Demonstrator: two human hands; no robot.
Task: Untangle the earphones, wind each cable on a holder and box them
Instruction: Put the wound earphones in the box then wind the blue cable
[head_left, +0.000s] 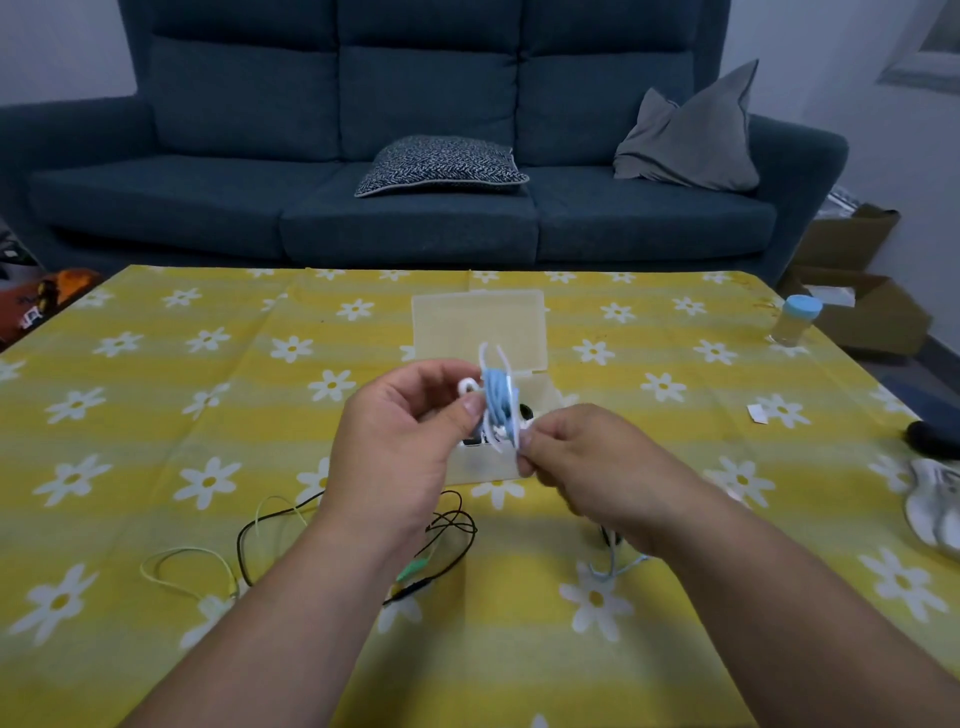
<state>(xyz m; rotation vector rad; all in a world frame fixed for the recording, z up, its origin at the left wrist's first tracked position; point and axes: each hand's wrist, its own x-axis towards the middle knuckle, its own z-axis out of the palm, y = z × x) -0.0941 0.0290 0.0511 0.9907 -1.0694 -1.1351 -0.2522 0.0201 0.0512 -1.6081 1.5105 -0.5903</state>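
Two bare forearms (291, 639) are reaching in from the bottom edge over the surface (156, 415), which is wearing a yellow striped cloth printed with white daisies. Both hands are meeting in the air above its middle. The left hand (400, 447) is curling its fingers and thumb round one side of a white holder (500, 358), with the thumb pressing beside a small white loop. A blue cable (497, 397) is sitting wound in many turns round the holder's middle. The right hand (587, 467) is pinching the holder's lower edge between thumb and fingertips, its other fingers folding in underneath.

Just behind and below the hands, a translucent box (483, 467) is standing open on the cloth, its lid (478, 322) tilting up and back. Something dark is showing inside the box, but the hands are hiding too much to name it.

Nearer the person, loose earphones are lying on the cloth. A black cable (460, 519) is looping beneath the left wrist, and a pale green cable (182, 557) is curling off to the left, crossing the black one. A light blue cable (618, 569) is peeking out under the right wrist.

Off to the right, a small bottle (795, 327) with a blue cap is standing near the surface's far corner, a white scrap (758, 413) is lying closer in, and a white shoe (935, 499) is showing at the frame's edge. Beyond the surface, a dark blue sofa (415, 228) is carrying a patterned cushion (441, 166) and a grey cushion (691, 135), with cardboard cartons (872, 317) sitting on the floor beside it.
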